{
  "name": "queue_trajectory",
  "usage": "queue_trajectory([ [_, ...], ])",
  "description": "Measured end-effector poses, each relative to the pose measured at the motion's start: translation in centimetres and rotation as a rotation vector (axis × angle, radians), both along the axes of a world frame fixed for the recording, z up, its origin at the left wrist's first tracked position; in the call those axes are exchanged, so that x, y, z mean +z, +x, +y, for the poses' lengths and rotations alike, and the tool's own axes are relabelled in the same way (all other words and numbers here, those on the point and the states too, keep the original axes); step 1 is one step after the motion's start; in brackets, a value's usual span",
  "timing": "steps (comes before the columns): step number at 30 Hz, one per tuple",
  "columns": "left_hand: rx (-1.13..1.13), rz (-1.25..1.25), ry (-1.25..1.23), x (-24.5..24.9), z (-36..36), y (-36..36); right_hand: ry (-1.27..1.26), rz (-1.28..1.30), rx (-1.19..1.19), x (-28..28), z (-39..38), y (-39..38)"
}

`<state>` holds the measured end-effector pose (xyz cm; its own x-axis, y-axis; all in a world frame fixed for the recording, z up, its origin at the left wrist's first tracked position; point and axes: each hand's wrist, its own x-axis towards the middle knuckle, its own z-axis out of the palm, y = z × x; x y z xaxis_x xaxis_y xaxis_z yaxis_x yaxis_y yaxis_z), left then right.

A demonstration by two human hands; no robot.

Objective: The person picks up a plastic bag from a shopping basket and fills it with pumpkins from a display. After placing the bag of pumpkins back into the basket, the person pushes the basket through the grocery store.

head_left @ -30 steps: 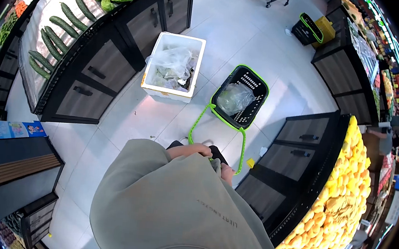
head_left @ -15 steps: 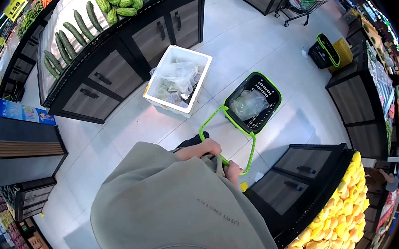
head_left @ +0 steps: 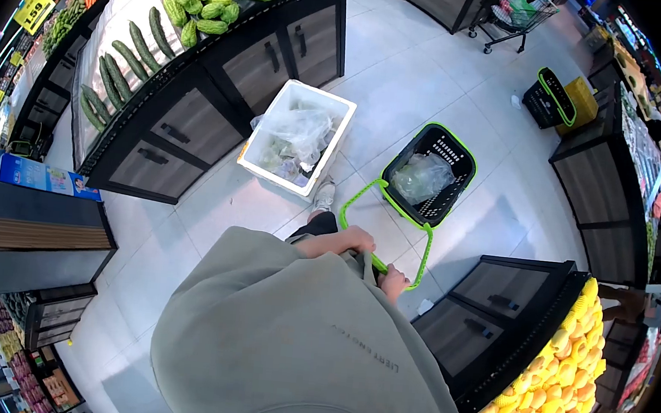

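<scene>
A black shopping basket (head_left: pixel 452 187) with a green rim stands on the floor, its long green handle (head_left: pixel 425 254) tilted toward my body. My left hand (head_left: pixel 357 239) is closed at the handle's crossbar in front of my shirt. Farther along the same bar, my right hand (head_left: pixel 394 282) wraps around it. A clear plastic bag (head_left: pixel 423 178) lies inside the basket; what it contains is blurred. To the left sits a white foam box (head_left: pixel 344 117) holding crumpled clear plastic and some greenish and dark things.
Cucumbers (head_left: pixel 141 47) and bitter melons (head_left: pixel 214 9) top the cabinet counter at left. Yellow-orange fruit (head_left: pixel 546 391) is heaped on the right-hand stand. Farther off are another black basket (head_left: pixel 546 99), a yellow box (head_left: pixel 581 104) and a shopping cart (head_left: pixel 512 18). My shoe (head_left: pixel 324 196) is beside the foam box.
My shoe has come forward into view beside the foam box. The view has shifted slightly, so the baskets appear farther right. Both hands stay on the handle.
</scene>
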<state>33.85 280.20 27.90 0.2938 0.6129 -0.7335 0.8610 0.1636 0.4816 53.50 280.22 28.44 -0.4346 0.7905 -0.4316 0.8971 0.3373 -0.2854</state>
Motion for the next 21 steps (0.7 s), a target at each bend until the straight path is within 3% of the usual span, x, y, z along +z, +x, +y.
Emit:
queue_trajectory([
  [6, 0.004, -0.049, -0.04, -3.3, 2.8, 1.5, 0.054, 0.042, -0.047, -1.1, 2.5, 1.5],
  [8, -0.006, -0.221, -0.066, -6.8, 2.8, 1.9, 0.037, 0.007, -0.056, -2.4, 2.8, 2.5],
  [12, -0.071, -0.485, 0.003, -6.4, 4.5, 1.0, 0.001, -0.021, -0.051, -1.6, 4.9, 2.8],
  [14, -0.046, -0.827, 0.286, -6.6, 4.5, -0.9, -0.014, 0.044, -0.046, -0.8, 5.9, 1.9],
  [15, -0.031, -0.81, 0.289, -6.4, 4.9, -1.6, -0.018, 0.058, -0.031, -0.6, 6.5, 1.0],
  [17, -0.132, -0.486, 0.316, -6.5, 5.6, -1.6, -0.004, -0.029, -0.041, -0.5, 7.1, -0.2],
  [18, -0.123, -0.475, 0.315, -5.1, 6.3, -1.7, 0.023, 0.0, -0.005, -0.9, 7.3, -0.3],
  [20, 0.013, -0.045, 0.032, -2.0, 6.8, -0.7, 0.018, -0.024, 0.021, -1.8, 7.0, -0.3],
  [21, 0.02, -0.04, 0.012, -1.3, 6.7, -0.6, 0.022, -0.046, 0.039, -2.3, 6.6, -0.5],
])
